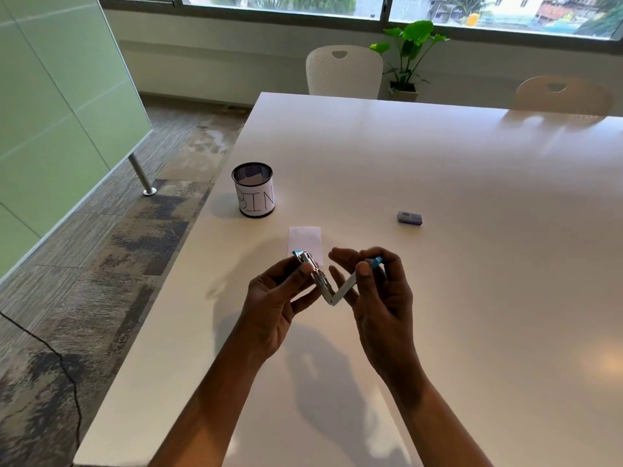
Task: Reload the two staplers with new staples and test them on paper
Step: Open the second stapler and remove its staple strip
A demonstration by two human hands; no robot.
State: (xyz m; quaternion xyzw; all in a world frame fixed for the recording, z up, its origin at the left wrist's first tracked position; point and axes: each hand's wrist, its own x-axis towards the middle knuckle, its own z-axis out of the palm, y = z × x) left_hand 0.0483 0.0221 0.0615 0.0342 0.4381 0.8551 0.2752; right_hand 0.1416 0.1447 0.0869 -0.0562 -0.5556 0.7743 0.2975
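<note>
A small blue and silver stapler [323,284] is swung open into a V above the white table [472,264]. My left hand [273,305] grips its base half, whose blue tip points up and left. My right hand [384,298] pinches the blue end of the lifted top arm between thumb and fingers. A small white sheet of paper [305,239] lies on the table just beyond the stapler. A little blue box of staples [410,218] lies farther right. Only one stapler shows in this view.
A black mesh cup labelled BIN [253,190], with paper inside, stands near the table's left edge. Two white chairs [344,70] sit at the far side, with a potted plant [409,59] between them. Carpeted floor drops away to the left.
</note>
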